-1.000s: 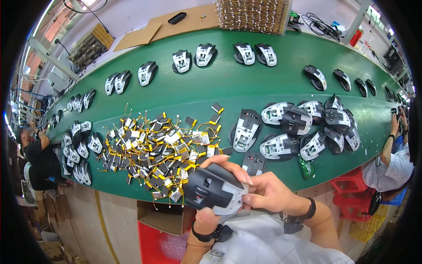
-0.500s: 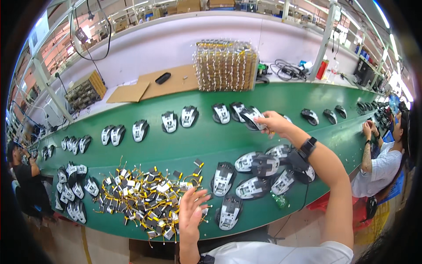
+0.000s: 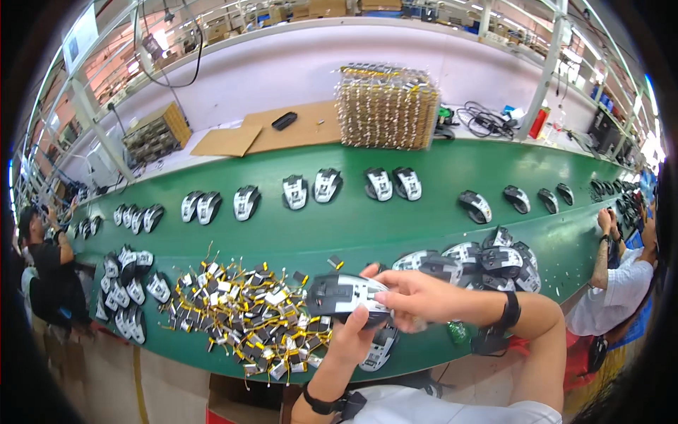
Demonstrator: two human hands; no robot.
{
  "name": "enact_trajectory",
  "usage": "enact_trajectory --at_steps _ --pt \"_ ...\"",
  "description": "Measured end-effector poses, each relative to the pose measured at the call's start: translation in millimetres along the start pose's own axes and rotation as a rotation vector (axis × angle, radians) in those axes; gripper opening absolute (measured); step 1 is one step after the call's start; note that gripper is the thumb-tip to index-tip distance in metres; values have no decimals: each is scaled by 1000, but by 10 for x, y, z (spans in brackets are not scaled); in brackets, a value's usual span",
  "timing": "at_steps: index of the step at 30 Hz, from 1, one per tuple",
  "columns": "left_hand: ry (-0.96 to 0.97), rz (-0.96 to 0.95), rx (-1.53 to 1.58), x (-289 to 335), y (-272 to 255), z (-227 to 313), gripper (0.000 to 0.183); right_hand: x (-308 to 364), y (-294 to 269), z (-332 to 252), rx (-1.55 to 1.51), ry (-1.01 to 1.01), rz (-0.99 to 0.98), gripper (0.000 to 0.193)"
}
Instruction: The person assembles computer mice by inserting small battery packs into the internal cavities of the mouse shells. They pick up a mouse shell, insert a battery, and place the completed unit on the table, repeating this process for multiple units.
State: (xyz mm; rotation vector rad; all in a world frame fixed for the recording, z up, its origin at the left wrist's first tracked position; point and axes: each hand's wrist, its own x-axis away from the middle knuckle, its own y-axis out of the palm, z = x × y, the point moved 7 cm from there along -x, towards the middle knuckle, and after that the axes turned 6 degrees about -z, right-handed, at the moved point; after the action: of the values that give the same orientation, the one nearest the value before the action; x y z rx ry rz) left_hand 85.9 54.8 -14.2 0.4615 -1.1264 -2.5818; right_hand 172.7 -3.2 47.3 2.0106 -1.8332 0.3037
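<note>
Both my hands are on a white and black computer mouse [image 3: 332, 295] that lies sideways above the bench, its underside facing up. My left hand [image 3: 351, 345] is closed around it from below, the thumb on the white face. From the right, my right hand [image 3: 424, 298] grips the mouse's right end, with some fingertips hidden behind it. Just left of my hands lies a heap of small battery packs [image 3: 261, 318] with yellow tape and thin wires. To the right sits a pile of similar mice [image 3: 501, 260], and one more mouse [image 3: 381, 350] is partly covered by my hands.
Spaced-out mice [image 3: 378, 184] line the far part of the green bench [image 3: 296, 237]; another cluster [image 3: 127, 290] stands at left. Behind are a stack of filled trays [image 3: 387, 109], cardboard [image 3: 296, 131] and coiled cable [image 3: 487, 120]. A person [image 3: 49, 254] works at left, another [image 3: 614, 283] at right.
My right hand has brought the mouse from the far row back toward me. My left hand, earlier open and empty, now holds it too. The view has shifted slightly.
</note>
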Motion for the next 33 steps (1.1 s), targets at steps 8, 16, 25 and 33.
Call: enact_trajectory --at_steps 8,16,25,33 --pt "279 186 -65 269 -99 430 84 336 326 121 93 -289 53 48" --pt "166 82 -12 327 2 280 94 402 515 219 -195 -551 39 38" --pt "179 50 71 385 -46 222 86 480 484 163 592 -1011 758 30" --pt "71 91 217 476 -146 138 60 447 779 -39 1339 -1154 626 39"
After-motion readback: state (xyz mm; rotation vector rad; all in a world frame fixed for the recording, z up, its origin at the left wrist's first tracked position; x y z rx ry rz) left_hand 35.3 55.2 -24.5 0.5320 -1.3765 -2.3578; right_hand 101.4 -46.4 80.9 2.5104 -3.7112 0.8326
